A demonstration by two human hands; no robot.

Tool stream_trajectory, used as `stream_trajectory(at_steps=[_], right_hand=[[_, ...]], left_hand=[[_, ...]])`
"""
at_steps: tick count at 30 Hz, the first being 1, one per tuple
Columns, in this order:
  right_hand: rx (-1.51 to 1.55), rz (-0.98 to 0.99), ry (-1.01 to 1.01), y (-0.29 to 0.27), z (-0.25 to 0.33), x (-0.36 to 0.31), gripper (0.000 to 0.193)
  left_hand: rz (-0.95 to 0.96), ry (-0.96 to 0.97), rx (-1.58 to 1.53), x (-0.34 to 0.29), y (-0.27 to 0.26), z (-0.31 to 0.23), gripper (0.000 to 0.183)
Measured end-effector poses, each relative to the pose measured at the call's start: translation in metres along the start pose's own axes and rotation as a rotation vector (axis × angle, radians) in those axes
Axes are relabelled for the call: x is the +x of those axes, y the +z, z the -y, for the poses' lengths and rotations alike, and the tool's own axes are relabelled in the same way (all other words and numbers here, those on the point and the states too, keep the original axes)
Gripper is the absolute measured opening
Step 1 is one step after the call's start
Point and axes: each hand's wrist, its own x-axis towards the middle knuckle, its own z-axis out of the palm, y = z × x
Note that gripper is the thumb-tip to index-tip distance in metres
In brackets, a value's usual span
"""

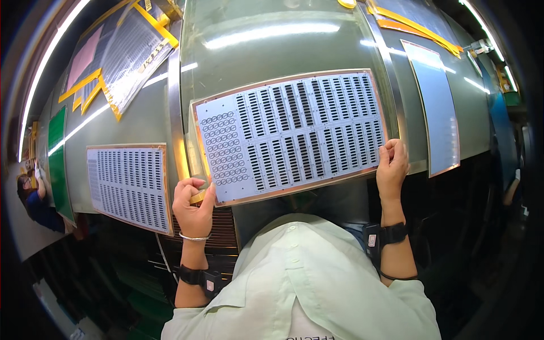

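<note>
A large rectangular circuit board panel (pixel 294 136), pale with rows of dark slots, a block of round patterns at its left and a copper rim, lies slightly tilted over the bench in front of me. My left hand (pixel 192 208) is closed at its lower left corner, thumb along the edge and fingers curled. A small yellow piece (pixel 198 197) shows by that palm; what it belongs to is hidden. At the lower right edge, my right hand (pixel 392 170) pinches the panel between thumb and fingers.
A similar panel (pixel 129 184) lies to the left, beyond it a green board (pixel 58 161). Yellow-edged clear sheets (pixel 127 59) are at the far left, more yellow strips (pixel 416 25) at the far right. A pale copper-rimmed panel (pixel 435 107) rests rightward. Another person (pixel 39 204) works at far left.
</note>
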Motion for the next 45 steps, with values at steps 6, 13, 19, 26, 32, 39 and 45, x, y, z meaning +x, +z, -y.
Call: stream_trajectory(at_steps=[6,13,19,26,32,39,45], right_hand=[[-0.055,0.000,0.022,0.002,-0.002,0.000,0.010],[0.004,0.022,0.073,0.001,0.001,0.001,0.009],[0.007,0.034,0.099,0.000,0.001,-0.001,0.007],[-0.210,-0.001,-0.223,0.007,0.039,-0.019,0.016],[0.162,0.408,-0.708,0.072,0.154,-0.055,0.021],[0.197,0.578,-0.622,0.098,0.196,-0.057,0.009],[-0.087,0.837,-0.481,0.094,0.223,-0.042,0.012]], left_hand=[[-0.091,0.039,0.024,-0.004,0.007,0.005,0.031],[-0.119,0.113,0.084,-0.004,0.010,0.005,0.030],[-0.153,0.252,0.272,-0.005,0.016,0.002,0.028],[-0.227,0.349,0.346,-0.008,0.022,0.008,0.027],[-0.245,0.370,0.321,-0.004,0.017,0.011,0.024],[0.173,0.296,0.114,0.002,-0.021,-0.002,0.018],[0.343,0.272,-0.066,0.003,-0.025,0.004,0.015]])
